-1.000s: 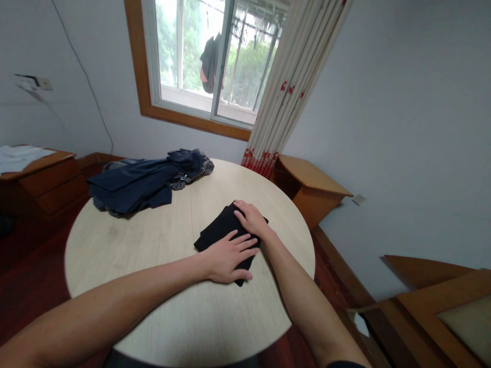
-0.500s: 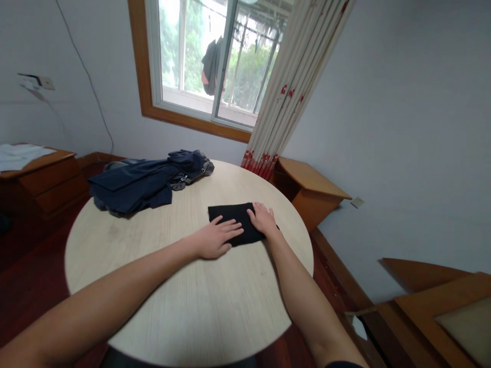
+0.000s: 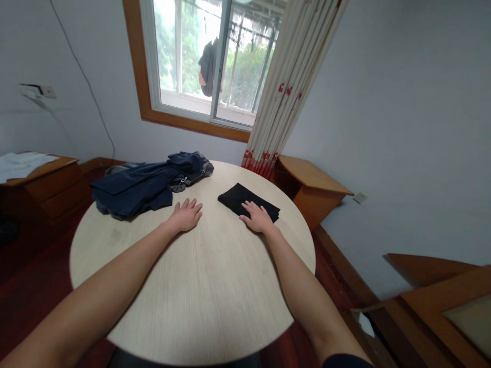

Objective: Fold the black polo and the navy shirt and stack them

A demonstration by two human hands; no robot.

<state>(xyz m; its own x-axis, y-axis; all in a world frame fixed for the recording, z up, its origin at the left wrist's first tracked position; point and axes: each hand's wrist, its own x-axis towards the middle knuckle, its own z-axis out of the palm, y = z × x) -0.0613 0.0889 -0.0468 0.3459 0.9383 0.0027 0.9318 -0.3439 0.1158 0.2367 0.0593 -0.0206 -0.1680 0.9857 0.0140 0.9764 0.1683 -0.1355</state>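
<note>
A folded black cloth [image 3: 238, 197] lies flat on the round, pale wooden table [image 3: 215, 286], turned at an angle. My right hand [image 3: 258, 217] rests on its near edge with the fingers spread, covering part of it. To the left, my left hand [image 3: 186, 214] is on or just over the tabletop, fingers apart and holding nothing. Beyond that hand, a heap of dark blue and grey clothing [image 3: 141, 186] is spread along the table's far left side.
Behind the table are a window [image 3: 209, 61] and a white curtain [image 3: 282, 97] with red flowers. A wooden cabinet [image 3: 314, 179] stands past the right rim. On the left is a drawer unit [image 3: 53, 181] with white papers. Wooden furniture [image 3: 429, 312] fills the lower right.
My left hand has come off the black cloth and moved left. The cloth has been turned and shifted slightly away, while my right hand stays on it, nearer its close edge.
</note>
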